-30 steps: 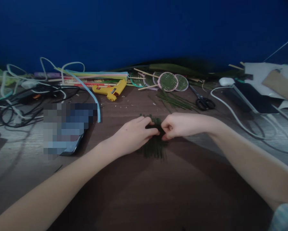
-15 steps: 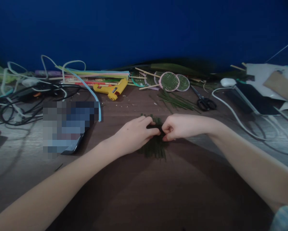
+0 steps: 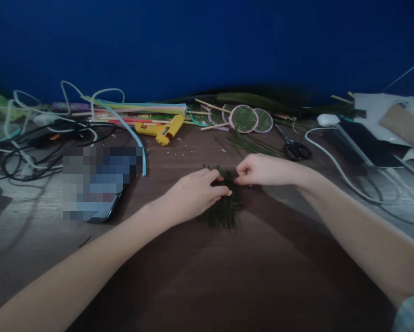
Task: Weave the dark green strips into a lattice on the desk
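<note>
A small mat of interlaced green leaf strips (image 3: 224, 214) lies flat on the brown tabletop, its lower ends loose. My left hand (image 3: 202, 191) rests over its left and middle part, thumb and fingers curled down to hold it against the table. At the mat's upper right edge, my right hand (image 3: 258, 169) is closed in a pinch on a leaf strip, mostly hidden by the fingers. Behind my right hand is a pile of loose narrow green strips (image 3: 250, 142).
At the back lie round green fans (image 3: 243, 119) on sticks, a yellow glue gun (image 3: 162, 130) and black-handled scissors (image 3: 297, 150). A phone with a blurred screen (image 3: 105, 184) is at left, near tangled cables (image 3: 20, 157). A black device (image 3: 369, 143) with white cords sits at right.
My right hand has moved slightly up along the mat's right edge, still pinched. My left hand stays in place on the mat.
</note>
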Motion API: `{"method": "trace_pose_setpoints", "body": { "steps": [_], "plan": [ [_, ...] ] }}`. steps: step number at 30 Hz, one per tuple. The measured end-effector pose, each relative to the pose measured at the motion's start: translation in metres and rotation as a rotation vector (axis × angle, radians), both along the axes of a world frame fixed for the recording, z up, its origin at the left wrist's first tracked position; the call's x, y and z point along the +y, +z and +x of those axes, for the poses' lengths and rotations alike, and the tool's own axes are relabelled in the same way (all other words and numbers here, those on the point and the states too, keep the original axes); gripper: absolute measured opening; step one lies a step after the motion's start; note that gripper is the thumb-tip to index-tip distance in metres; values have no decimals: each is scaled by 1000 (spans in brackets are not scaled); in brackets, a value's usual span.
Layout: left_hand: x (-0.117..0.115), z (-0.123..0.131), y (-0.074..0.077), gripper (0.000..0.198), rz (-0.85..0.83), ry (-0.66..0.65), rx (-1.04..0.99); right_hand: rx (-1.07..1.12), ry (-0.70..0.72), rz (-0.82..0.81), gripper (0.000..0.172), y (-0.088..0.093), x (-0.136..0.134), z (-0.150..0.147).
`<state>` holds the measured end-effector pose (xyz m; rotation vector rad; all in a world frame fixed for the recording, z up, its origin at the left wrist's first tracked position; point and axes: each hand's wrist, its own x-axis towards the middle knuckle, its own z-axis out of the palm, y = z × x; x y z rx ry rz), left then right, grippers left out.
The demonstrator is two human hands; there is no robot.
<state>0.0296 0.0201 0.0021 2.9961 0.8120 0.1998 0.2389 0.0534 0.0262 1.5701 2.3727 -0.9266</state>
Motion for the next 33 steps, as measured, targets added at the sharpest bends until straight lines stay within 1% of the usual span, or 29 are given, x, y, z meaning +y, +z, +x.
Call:
{"method": "trace_pose_setpoints", "body": {
  "steps": [5, 14, 18, 20, 22, 24, 26, 29, 31, 33],
  "plan": [
    [-1, 0, -1, 26, 16, 7, -5, 40, -27, -44, 24, -2, -1, -3],
    [-2, 1, 1, 26, 5, 13, 11, 57, -11, -26, 25, -4, 0, -2],
    [-1, 0, 1, 26, -28, 20, 2, 47, -5, -29, 25, -3, 0, -2],
    [0, -1, 1, 26, -78, 24, -23, 48, -7, -39, 25, -2, 1, -2],
    [2, -2, 4, 27, -171, 43, -70, 62, -17, -48, 25, -1, 1, -2],
    [4, -3, 7, 31, -328, 117, -135, 79, -34, -51, 26, -1, 1, -1],
    [5, -4, 10, 30, -453, 192, -246, 97, -45, -52, 27, -1, 1, -1],
    [8, -5, 14, 28, -606, 265, -398, 116, -52, -56, 28, -1, 0, -2],
    [10, -6, 17, 27, -656, 305, -472, 122, -56, -42, 29, -1, 0, -3],
    [13, -9, 21, 22, -632, 343, -509, 134, -53, 5, 32, 0, -1, -4]
  ]
}}
